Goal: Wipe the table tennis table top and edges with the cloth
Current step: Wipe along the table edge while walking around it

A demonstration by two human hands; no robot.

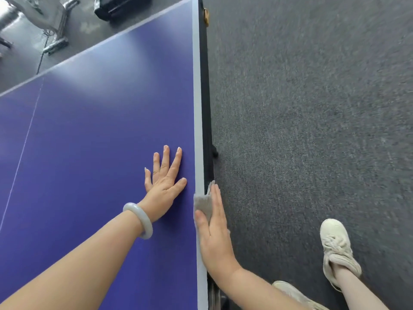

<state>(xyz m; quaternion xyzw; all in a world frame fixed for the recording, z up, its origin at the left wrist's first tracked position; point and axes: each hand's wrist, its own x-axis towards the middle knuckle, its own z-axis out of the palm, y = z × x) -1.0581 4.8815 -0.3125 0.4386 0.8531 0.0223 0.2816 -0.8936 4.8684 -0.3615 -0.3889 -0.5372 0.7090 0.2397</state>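
The blue table tennis table (89, 142) fills the left half of the head view, with a white border line and a black side edge (206, 108) running down its right side. My left hand (164, 182) lies flat on the blue top near that border, fingers spread, a pale bangle on the wrist. My right hand (213, 233) presses a grey cloth (204, 203) against the table's right edge, thumb on top of the white line, fingers down the side. The cloth sticks out past my fingertips.
Dark grey carpet (312, 108) covers the floor to the right of the table. My feet in pale sneakers (337, 249) stand at the lower right. Metal frames (55, 30) and a black case (118, 5) stand beyond the table's far edge.
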